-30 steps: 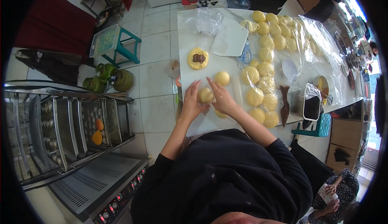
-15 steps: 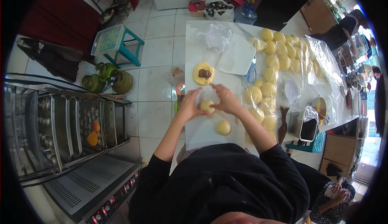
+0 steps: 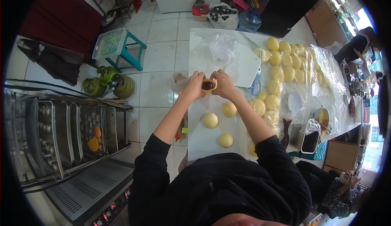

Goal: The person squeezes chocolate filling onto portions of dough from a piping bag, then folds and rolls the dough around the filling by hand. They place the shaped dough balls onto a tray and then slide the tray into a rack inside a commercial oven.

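Note:
My left hand (image 3: 195, 85) and my right hand (image 3: 221, 83) grip a piece of yellow dough (image 3: 209, 88) from either side, its edge raised around a dark brown filling. Below them, three smooth dough balls (image 3: 210, 120) sit on the white work surface (image 3: 197, 140). Beyond my hands lie crumpled clear plastic (image 3: 222, 48) and a flat white board (image 3: 244, 71). A blue-handled tool (image 3: 255, 86) is at the board's right edge, beside many dough balls (image 3: 275, 73) under plastic film.
At right stand a bowl (image 3: 321, 118), steel container (image 3: 309, 142) and brown brush-like thing (image 3: 286, 132). Left are a tray trolley (image 3: 73, 132), oven (image 3: 83, 191), green gas cylinders (image 3: 122, 86) and teal stool (image 3: 136, 52). Other people work at upper right (image 3: 354, 42) and lower right (image 3: 340, 197).
The filled dough that lay flat is lifted and folded up between my hands. The ball my hands were round is released among the others on the surface.

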A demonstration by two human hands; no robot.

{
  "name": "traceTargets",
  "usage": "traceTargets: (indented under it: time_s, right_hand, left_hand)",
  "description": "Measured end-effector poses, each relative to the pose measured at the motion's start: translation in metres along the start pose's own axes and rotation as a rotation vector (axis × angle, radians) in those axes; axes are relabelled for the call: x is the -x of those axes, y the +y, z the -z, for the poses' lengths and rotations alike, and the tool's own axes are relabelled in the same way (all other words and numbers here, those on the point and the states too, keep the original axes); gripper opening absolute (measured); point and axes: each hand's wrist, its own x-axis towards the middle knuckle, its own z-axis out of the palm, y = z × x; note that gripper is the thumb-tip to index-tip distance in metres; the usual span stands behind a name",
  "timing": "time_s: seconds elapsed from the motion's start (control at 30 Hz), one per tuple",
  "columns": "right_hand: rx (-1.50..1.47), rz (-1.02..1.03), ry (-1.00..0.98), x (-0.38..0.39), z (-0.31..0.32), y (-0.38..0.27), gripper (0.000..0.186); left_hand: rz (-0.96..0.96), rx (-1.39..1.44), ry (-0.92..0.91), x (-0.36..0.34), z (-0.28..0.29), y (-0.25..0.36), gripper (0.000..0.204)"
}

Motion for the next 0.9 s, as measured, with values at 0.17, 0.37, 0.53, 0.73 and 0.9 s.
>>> traceTargets:
  time_s: [0.17,0.37,0.53,0.73,0.9]
  right_hand:
    - [0.034,0.120,0.217,0.013,-0.017,-0.002,0.048]
    - [-0.080,-0.005,0.137,0.015,-0.011,-0.011,0.037]
    - [-0.063,0.043,0.153,0.023,0.002,-0.036,0.020]
    - [0.004,-0.003,0.150,0.025,-0.003,-0.023,0.012]
    - [-0.171,0.062,0.151,0.040,-0.010,-0.025,0.014]
  left_hand:
    - [-0.029,0.044,0.223,0.011,-0.011,-0.002,0.059]
    - [0.002,0.104,0.243,0.018,0.000,0.023,0.042]
    - [0.028,0.096,0.299,0.021,0.000,0.034,0.022]
    - [0.036,0.114,0.339,0.027,-0.002,0.036,0.009]
    - [-0.006,0.091,0.337,0.031,0.003,0.029,0.012]
